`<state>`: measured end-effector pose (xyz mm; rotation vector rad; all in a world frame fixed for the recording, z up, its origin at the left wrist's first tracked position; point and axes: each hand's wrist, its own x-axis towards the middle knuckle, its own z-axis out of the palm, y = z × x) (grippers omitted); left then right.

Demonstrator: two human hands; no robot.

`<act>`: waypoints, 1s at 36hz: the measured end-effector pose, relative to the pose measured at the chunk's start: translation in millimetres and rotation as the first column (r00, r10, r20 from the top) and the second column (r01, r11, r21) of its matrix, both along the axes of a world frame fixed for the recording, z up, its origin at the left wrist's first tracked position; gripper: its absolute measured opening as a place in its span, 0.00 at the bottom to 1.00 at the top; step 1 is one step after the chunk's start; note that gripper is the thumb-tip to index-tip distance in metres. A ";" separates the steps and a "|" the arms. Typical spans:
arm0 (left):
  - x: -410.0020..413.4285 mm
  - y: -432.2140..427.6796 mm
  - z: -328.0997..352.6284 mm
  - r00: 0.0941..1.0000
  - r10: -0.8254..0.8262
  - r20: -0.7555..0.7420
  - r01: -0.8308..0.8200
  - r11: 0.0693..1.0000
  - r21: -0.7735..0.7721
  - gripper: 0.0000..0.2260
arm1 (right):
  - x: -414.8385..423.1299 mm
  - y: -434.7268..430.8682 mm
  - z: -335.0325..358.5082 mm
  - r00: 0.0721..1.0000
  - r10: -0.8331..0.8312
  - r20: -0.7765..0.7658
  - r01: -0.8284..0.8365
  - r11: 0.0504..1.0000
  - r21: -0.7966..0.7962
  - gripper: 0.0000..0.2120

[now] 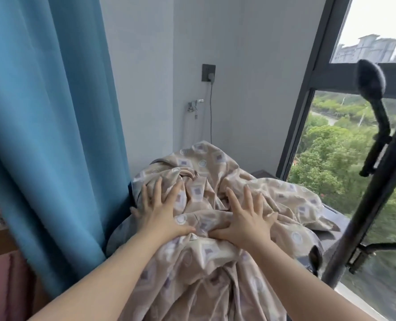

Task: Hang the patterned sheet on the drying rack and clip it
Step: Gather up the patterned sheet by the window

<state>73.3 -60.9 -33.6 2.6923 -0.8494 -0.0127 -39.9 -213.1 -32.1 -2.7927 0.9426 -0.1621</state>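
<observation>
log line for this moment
sheet: bunched, draped | left hand: open, flat on sheet | right hand: open, flat on sheet | clips: none in view

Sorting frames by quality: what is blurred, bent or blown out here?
Head view: the dark pole is blurred; the wide lens bows the window frame and blue curtain; the sky is blown out; left hand, right hand and patterned sheet are sharp in soft daylight.
</observation>
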 end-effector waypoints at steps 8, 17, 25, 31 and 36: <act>21.9 -21.3 -37.4 0.991 0.009 -0.133 -0.033 0.983 -0.183 0.48 | 29.5 -25.8 -28.3 0.998 -0.057 -0.015 0.059 0.974 0.220 0.55; 46.2 -34.0 -53.6 0.993 0.051 -0.110 -0.073 0.975 -0.211 0.48 | 58.2 -47.3 -51.7 0.997 -0.048 0.053 0.022 0.915 0.403 0.51; 43.5 -41.9 -69.6 0.988 0.119 -0.102 -0.147 0.929 -0.340 0.23 | 62.6 -45.9 -67.2 0.986 -0.039 0.163 -0.032 0.911 0.412 0.26; 29.8 -33.9 -56.8 0.969 0.131 -0.209 -0.227 0.805 -0.548 0.18 | 54.2 -27.5 -53.6 0.928 0.034 0.372 -0.120 0.970 0.212 0.16; 14.3 -22.4 -10.7 0.977 0.126 -0.170 -0.210 0.684 -0.699 0.19 | 48.3 -9.1 -14.2 0.841 0.095 0.533 -0.087 0.995 -0.041 0.08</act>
